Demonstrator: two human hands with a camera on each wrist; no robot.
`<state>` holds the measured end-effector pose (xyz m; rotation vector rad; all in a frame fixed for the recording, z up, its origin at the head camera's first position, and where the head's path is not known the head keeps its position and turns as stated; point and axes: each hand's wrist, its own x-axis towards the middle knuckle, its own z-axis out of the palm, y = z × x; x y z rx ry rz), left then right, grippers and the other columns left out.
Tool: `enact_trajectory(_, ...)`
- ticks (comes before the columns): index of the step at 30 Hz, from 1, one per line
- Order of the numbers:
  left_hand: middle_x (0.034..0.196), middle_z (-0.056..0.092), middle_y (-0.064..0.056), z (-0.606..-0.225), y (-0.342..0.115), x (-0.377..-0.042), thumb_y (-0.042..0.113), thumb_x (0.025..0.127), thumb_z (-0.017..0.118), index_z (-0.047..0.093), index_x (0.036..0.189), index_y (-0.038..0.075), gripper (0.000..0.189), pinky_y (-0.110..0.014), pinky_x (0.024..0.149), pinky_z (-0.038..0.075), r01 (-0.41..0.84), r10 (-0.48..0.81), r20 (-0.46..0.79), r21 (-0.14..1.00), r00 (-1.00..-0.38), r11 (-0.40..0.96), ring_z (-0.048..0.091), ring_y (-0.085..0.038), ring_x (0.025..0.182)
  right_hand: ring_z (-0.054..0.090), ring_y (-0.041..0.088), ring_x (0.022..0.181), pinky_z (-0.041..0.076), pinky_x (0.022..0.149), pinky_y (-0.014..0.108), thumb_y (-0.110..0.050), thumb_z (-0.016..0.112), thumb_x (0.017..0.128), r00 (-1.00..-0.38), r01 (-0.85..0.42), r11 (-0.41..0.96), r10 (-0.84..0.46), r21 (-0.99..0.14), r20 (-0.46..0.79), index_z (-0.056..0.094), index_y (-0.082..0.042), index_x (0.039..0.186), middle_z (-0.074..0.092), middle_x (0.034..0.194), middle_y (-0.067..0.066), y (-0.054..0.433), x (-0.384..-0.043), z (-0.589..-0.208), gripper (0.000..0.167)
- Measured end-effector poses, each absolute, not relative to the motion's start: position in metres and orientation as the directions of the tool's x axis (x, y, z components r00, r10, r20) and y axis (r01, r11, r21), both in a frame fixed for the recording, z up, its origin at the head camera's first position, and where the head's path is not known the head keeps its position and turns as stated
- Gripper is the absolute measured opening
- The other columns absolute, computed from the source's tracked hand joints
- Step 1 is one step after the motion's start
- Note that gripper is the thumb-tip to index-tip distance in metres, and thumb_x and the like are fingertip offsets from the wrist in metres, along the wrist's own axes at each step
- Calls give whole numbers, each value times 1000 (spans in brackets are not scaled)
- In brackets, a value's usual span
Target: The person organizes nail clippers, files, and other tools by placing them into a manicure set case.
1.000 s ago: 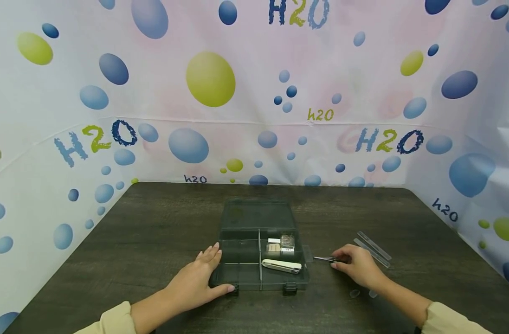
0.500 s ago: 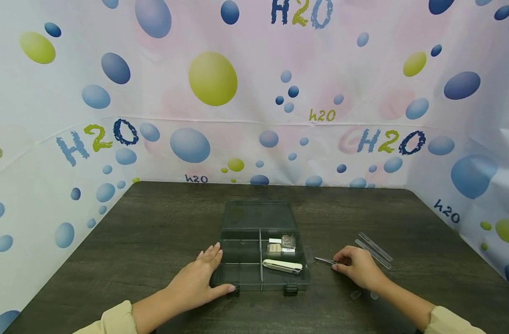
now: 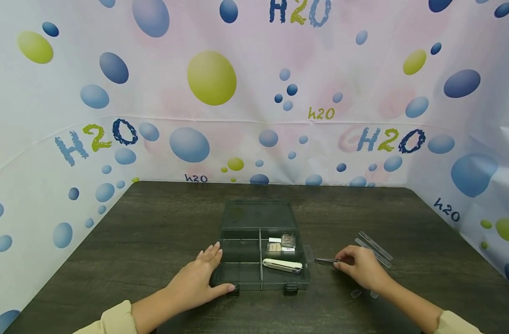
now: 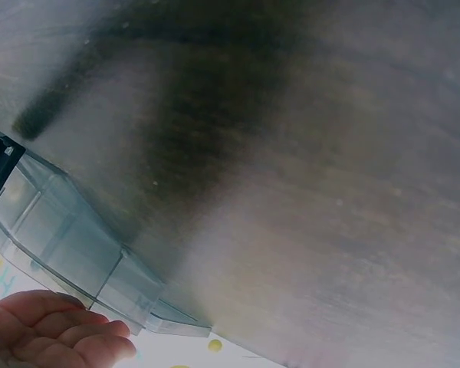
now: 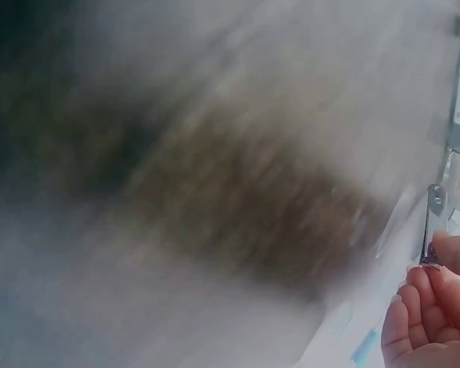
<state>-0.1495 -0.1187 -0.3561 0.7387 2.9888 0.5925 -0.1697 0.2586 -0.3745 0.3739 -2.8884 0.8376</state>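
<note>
A smoky transparent compartment box lies with its lid tipped back. My left hand rests against its left side, fingers extended and thumb by the front latch; the left wrist view shows the same hand beside the clear wall. To the right of the box, my right hand pinches a small metal nail clipper between thumb and fingers. In the right wrist view the nail clipper points away from the fingertips. The box's right compartments hold a cream-coloured long tool and several small packs.
Two clear flat strips lie behind my right hand on the dark wooden table. Small clear pieces are near my right wrist. A clear tab stands at the box's right side. A patterned sheet surrounds the table.
My right hand has shifted slightly to the right, and the nail clipper in it has turned to lie more level. My left hand and the box look unchanged.
</note>
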Motion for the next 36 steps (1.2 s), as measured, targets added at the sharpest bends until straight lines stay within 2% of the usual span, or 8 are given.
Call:
enact_trajectory(16, 143, 36, -28, -357, -119, -149, 51, 78, 67, 46, 130, -12, 84, -56, 99, 40, 451, 450, 93, 361, -888, 816, 38, -42, 130, 57, 1, 67, 49, 59, 18, -7, 73, 76, -939, -291, 817, -146, -497, 310, 69, -9, 82, 65, 79, -3, 251, -164, -364, 7)
enact_trajectory(22, 143, 36, -27, -357, -118, -150, 51, 78, 68, 46, 130, -11, 84, -55, 98, 41, 447, 445, 92, 355, -891, 821, 38, -41, 131, 53, -3, 65, 48, 57, 18, -6, 74, 75, -905, -336, 801, -129, -496, 406, 69, -10, 82, 65, 78, -4, 249, -163, -357, 9)
enact_trajectory(28, 142, 36, -27, -357, -118, -149, 50, 78, 68, 47, 129, -12, 83, -55, 99, 40, 454, 450, 99, 352, -888, 818, 39, -41, 131, 51, -6, 65, 47, 56, 18, -6, 75, 75, -869, -414, 744, -152, -525, 470, 70, -12, 80, 65, 76, -6, 243, -163, -354, 10)
enact_trajectory(36, 142, 36, -28, -357, -119, -149, 50, 78, 68, 47, 129, -12, 83, -55, 99, 40, 456, 453, 98, 355, -886, 816, 39, -42, 130, 53, -5, 68, 49, 58, 19, -7, 73, 77, -861, -484, 645, -229, -591, 455, 70, -13, 81, 66, 79, -4, 224, -163, -352, 8)
